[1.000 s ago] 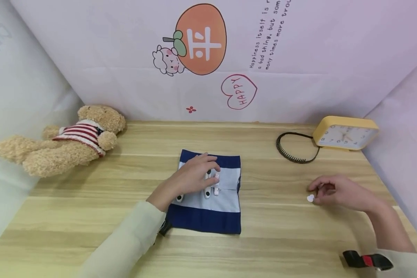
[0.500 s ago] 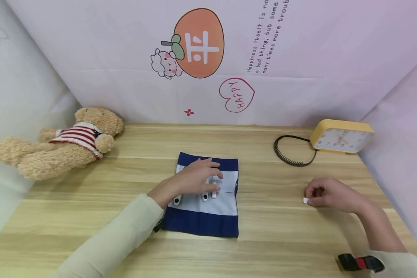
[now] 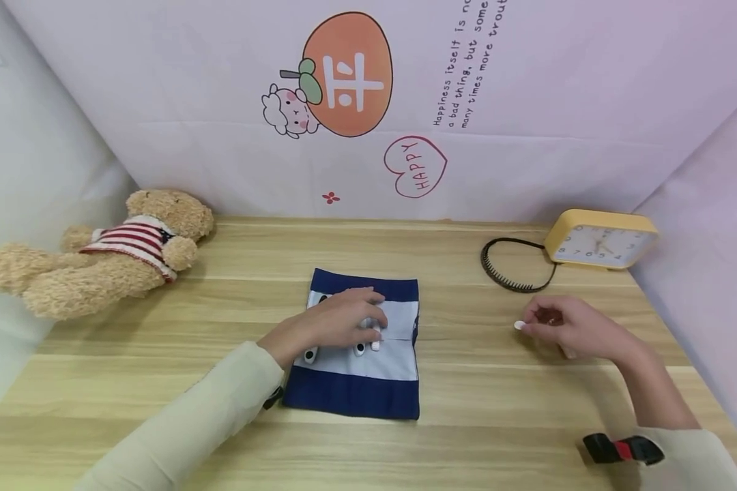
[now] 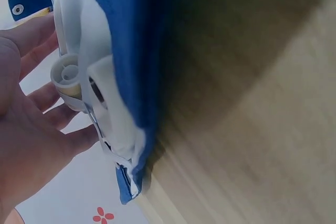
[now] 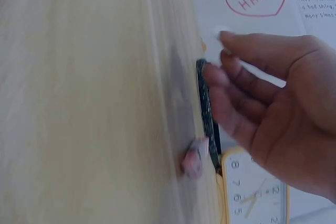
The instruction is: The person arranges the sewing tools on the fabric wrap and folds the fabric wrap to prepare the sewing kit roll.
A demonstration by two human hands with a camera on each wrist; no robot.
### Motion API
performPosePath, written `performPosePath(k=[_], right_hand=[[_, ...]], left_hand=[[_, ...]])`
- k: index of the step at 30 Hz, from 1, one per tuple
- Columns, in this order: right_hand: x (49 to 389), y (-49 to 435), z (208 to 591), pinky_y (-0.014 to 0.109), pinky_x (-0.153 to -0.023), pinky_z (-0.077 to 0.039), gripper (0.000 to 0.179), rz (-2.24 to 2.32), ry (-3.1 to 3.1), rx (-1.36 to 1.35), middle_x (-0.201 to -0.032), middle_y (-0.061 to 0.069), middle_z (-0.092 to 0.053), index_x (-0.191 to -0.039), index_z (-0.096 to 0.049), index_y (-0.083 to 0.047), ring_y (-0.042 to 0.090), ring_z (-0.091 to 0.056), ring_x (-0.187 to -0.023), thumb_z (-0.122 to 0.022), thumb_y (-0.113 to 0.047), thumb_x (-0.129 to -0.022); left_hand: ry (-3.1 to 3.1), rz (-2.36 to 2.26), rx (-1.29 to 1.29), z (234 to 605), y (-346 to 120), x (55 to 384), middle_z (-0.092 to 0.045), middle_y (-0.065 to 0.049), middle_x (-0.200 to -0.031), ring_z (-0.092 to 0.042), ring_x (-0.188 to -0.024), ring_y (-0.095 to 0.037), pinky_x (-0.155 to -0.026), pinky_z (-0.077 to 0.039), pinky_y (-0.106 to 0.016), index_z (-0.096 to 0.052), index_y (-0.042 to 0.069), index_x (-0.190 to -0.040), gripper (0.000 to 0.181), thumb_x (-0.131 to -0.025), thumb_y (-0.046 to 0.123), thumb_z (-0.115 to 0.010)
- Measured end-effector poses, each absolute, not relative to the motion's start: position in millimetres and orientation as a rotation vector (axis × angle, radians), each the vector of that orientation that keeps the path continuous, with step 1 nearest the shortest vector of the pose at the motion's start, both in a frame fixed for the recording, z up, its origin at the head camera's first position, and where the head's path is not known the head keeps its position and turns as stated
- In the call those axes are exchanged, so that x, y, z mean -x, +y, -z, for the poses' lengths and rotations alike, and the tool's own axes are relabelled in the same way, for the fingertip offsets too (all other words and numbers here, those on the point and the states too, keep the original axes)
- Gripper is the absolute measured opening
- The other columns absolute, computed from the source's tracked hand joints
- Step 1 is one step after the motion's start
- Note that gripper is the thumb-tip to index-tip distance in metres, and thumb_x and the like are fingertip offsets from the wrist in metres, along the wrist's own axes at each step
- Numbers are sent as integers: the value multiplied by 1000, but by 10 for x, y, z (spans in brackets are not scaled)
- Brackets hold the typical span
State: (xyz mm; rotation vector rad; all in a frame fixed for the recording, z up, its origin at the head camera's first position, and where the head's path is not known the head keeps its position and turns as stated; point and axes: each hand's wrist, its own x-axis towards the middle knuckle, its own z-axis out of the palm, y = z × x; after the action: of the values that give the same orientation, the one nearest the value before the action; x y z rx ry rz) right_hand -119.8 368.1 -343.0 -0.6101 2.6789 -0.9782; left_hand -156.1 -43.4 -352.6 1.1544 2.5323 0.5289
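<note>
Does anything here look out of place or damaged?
No damage or spill shows. Slightly odd: the bear at left lies down instead of sitting, and the HAPPY heart on the back wall is turned sideways.

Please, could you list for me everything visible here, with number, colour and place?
table: one, light wood, beneath the items
backdrop: one, whitish, printed, behind
teddy bear: one, tan, back left
cloth organiser: one, navy and pale, middle
slim objects: at least three, white, on the cloth
clock: one, yellow, back right
headband: one, black, beside the clock
small piece: one, white, at the right hand
blurred object: one, pinkish, near that hand
wrist straps: two, mostly black
sleeves: two, cream
left hand: one, bare, over the organiser
right hand: one, bare, right side
</note>
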Motion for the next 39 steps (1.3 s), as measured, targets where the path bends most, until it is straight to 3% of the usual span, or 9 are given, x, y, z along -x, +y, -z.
performPosePath(k=[10, 21, 26, 31, 39], right_hand=[[1479, 3279, 3319, 33, -65, -57, 8, 1186, 2544, 668, -88, 14, -68, -99, -71, -9, 24, -65, -74, -64, -12, -101], [1753, 2751, 3332, 31, -64, -55, 13, 1153, 2459, 794, -88, 12, -67, -102, -72, -9, 26, -62, -73, -59, -9, -103], [1847, 2554, 3348, 33, -62, -54, 13, 1172, 2420, 827, -90, 11, -68, -102, -73, -8, 27, -60, -71, -60, -9, -103], [1903, 2394, 3404, 32, -60, -52, 10, 1207, 2359, 847, -82, 11, -64, -101, -71, -3, 30, -58, -69, -61, -4, -101], [1928, 2118, 3460, 26, -58, -46, 12, 1128, 2255, 849, -81, 7, -62, -99, -71, -4, 19, -53, -65, -59, -2, -101]], left_hand=[[2523, -561, -1140, 3516, -470, 1581, -49, -15, -151, -39, -143, -35, -116, -33, -51, -76, 16, -114, 21, -96, 27, -73], [2495, -602, -1084, 3521, -403, 1600, -46, -15, -153, -39, -143, -34, -115, -20, -68, -74, 18, -100, 5, -95, 20, -74], [2493, -590, -1070, 3521, -364, 1615, -44, -15, -153, -39, -144, -34, -114, -19, -70, -74, 17, -97, 3, -94, 18, -75], [2478, -603, -1051, 3520, -348, 1613, -44, -15, -154, -39, -144, -35, -114, -17, -71, -74, 16, -97, 4, -94, 15, -75], [2445, -628, -1010, 3526, -341, 1605, -41, -15, -156, -36, -146, -34, -116, -14, -70, -71, 17, -94, 4, -94, 14, -74]])
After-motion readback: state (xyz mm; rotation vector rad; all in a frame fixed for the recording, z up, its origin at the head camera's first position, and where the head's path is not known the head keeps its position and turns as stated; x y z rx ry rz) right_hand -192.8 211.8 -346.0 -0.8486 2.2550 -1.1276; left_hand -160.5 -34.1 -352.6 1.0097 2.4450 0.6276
